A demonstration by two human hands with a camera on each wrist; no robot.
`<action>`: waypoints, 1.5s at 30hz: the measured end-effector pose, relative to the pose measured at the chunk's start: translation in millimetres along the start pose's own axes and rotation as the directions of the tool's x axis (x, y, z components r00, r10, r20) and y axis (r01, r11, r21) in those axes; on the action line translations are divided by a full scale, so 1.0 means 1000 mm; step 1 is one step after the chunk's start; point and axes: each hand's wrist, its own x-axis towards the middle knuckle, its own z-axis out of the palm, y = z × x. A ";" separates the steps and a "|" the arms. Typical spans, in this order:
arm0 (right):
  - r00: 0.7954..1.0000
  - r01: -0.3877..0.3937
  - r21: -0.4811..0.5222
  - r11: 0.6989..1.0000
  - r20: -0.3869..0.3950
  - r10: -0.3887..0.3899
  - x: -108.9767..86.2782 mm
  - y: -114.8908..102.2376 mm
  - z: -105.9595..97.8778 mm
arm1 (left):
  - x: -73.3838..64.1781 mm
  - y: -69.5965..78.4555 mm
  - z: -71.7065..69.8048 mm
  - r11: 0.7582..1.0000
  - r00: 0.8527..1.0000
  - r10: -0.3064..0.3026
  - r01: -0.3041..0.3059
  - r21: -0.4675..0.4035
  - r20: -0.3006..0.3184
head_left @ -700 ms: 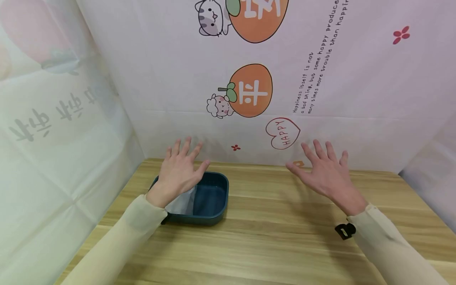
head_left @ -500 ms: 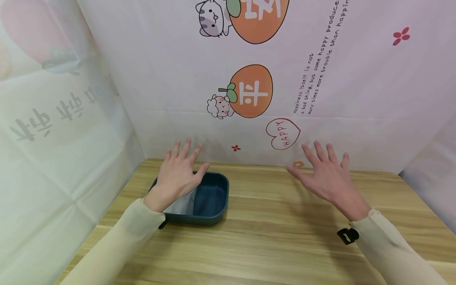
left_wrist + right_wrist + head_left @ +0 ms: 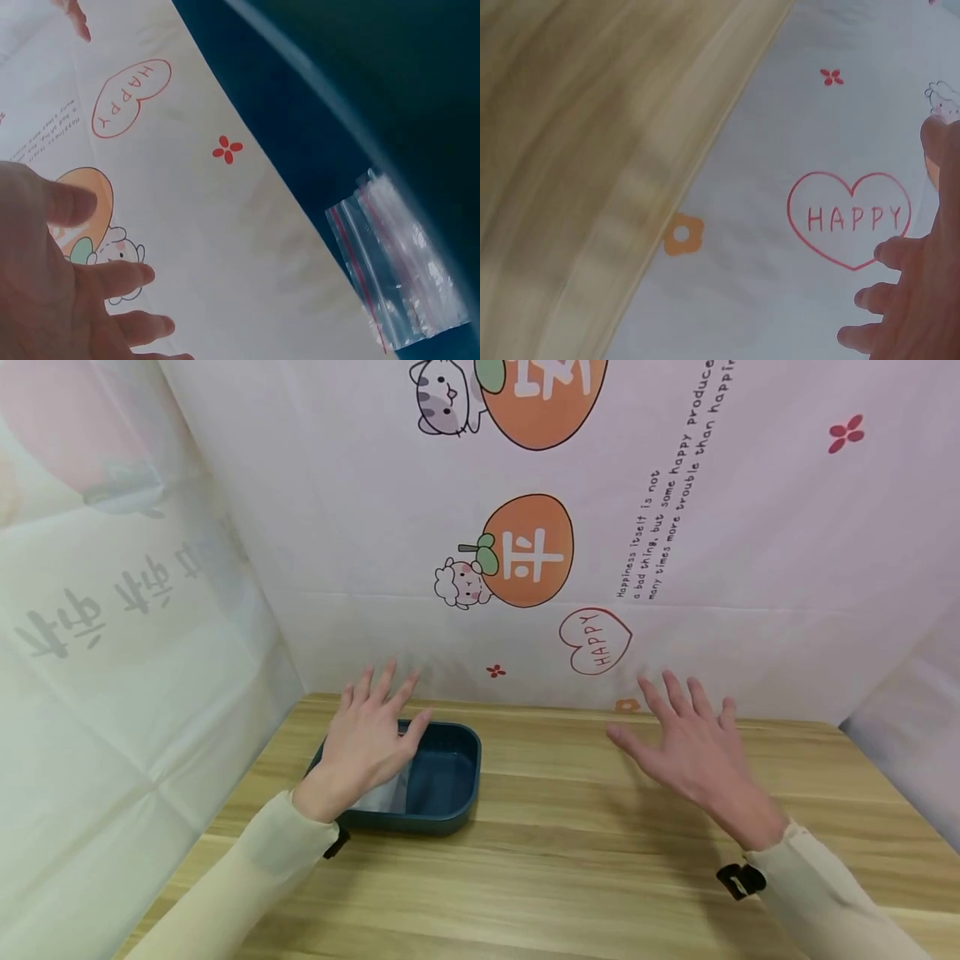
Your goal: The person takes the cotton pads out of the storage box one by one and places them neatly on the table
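Above a dark blue rectangular box [image 3: 442, 825] at the left of the table, my left hand [image 3: 362, 745] hovers with fingers spread, holding nothing. It hides the box's left part in the head view. Clear zip-lock bags [image 3: 409, 270] with red seal lines lie inside that box, as the left wrist view shows; how many cannot be told. Over on the right, my right hand [image 3: 697, 752] is held above the wooden table, fingers spread and nothing in them.
The wooden table [image 3: 555, 877] runs back to a white printed cloth [image 3: 360, 527] with fruit drawings and a red heart [image 3: 596, 641]. Another cloth [image 3: 97, 710] hangs along the left side. Black straps show at both cuffs.
Both hands have drawn back slightly toward me, the left also a little to the left. Their fingers stay spread. The box has not moved.
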 end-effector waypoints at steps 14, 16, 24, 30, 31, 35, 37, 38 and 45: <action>0.996 0.060 0.035 0.998 -0.065 -0.058 -0.021 -0.004 0.007 | -0.020 -0.006 0.007 0.997 0.997 0.053 -0.056 -0.048 -0.060; 0.996 0.063 0.047 0.997 -0.063 -0.059 -0.025 -0.003 0.008 | -0.023 -0.008 0.007 0.996 0.995 0.063 -0.067 -0.062 -0.074; 0.990 0.103 0.054 0.993 -0.099 -0.097 -0.036 0.000 0.016 | -0.045 -0.026 0.007 0.991 0.995 0.008 -0.021 -0.131 -0.095; 0.988 0.116 0.053 0.992 -0.108 -0.110 -0.044 0.002 0.020 | -0.061 -0.049 0.010 0.986 0.996 -0.055 0.042 -0.164 -0.076; 0.988 0.113 0.058 0.992 -0.107 -0.107 -0.046 0.001 0.021 | -0.063 -0.052 0.010 0.985 0.996 -0.066 0.054 -0.165 -0.067; 0.988 0.110 0.080 0.991 -0.118 -0.100 -0.052 0.001 0.022 | -0.071 -0.069 0.013 0.979 0.994 -0.099 0.091 -0.182 -0.035; 0.986 0.115 0.084 0.990 -0.130 -0.103 -0.055 0.000 0.024 | -0.074 -0.078 0.015 0.972 0.994 -0.105 0.097 -0.216 -0.027; 0.985 0.115 0.085 0.990 -0.135 -0.103 -0.057 0.000 0.025 | -0.075 -0.083 0.016 0.965 0.994 -0.107 0.100 -0.243 -0.017; 0.984 0.119 0.085 0.989 -0.145 -0.105 -0.066 0.001 0.030 | -0.080 -0.114 0.021 0.843 0.976 -0.147 0.208 -0.496 0.160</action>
